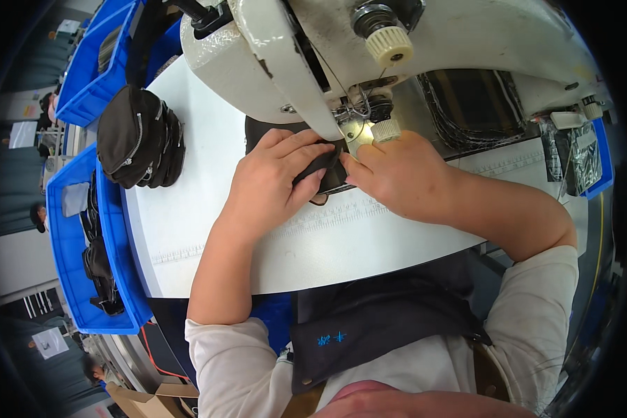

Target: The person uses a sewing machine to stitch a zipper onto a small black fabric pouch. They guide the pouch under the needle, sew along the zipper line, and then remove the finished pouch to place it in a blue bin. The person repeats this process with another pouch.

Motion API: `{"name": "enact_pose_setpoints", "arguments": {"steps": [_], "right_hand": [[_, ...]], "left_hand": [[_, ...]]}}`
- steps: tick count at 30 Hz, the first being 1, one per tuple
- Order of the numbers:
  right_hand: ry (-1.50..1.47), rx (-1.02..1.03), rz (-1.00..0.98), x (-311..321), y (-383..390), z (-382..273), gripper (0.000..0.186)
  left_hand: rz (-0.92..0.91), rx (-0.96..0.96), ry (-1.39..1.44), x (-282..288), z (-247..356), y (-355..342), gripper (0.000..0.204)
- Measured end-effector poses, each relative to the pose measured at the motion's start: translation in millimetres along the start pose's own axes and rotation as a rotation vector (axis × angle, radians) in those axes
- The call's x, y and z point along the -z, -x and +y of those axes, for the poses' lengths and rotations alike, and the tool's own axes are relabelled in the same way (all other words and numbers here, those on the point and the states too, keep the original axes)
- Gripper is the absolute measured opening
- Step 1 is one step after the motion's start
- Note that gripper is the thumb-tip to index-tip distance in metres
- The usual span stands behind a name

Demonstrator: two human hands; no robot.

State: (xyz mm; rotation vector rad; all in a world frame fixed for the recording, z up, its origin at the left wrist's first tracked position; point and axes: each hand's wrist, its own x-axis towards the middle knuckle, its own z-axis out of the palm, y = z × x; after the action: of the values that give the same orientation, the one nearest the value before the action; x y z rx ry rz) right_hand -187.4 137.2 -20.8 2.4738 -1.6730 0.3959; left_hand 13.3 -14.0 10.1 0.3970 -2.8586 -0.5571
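Take the machine (285, 76) as your landmark: the cloth (312, 167), dark and partly folded, lies at its needle end, on the side toward you and flat against the table (202, 164). Part of it reaches out past your knuckles to the left of the needle end; your hands cover much of the rest, so its true long axis can't be told. What shows runs mostly sideways, across the front of the machine.

Your left hand (272, 174) is closed on the cloth, thumb on the near side and fingers over the top, just left of the needle end. Your right hand (404, 177) comes in from the right of the needle end, its fingertips drawn together at the cloth's right part; whether they pinch or only press, you can't tell from here. The key relation is this: the cloth lies between both sets of fingertips, directly before the needle end, and your right hand looks slightly nearer to it.

Well left of the machine stand the pouches (139, 139); right of its needle end lie the panels (474, 108).
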Motion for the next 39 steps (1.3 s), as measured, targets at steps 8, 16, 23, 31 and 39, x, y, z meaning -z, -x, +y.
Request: {"name": "enact_pose_setpoints", "arguments": {"steps": [8, 16, 23, 31, 39], "right_hand": [[0.004, 0.014, 0.057, -4, 1, 1, 0.027], [-0.036, -0.074, -0.024, 2, -2, -3, 0.028], [-0.127, -0.072, -0.046, 8, -4, 0, 0.032], [-0.092, -0.030, -0.004, -2, -1, 3, 0.036], [-0.101, -0.020, 0.073, -8, 0, 1, 0.036]], "left_hand": [[0.053, -0.023, -0.075, -6, 6, -1, 0.033], [0.042, 0.032, -0.027, -7, 2, -7, 0.034], [0.026, -0.076, 0.089, 4, -16, -5, 0.041], [0.042, 0.030, 0.098, -7, -18, -11, 0.031], [0.176, -0.072, -0.031, -18, -13, -20, 0.021]]}}
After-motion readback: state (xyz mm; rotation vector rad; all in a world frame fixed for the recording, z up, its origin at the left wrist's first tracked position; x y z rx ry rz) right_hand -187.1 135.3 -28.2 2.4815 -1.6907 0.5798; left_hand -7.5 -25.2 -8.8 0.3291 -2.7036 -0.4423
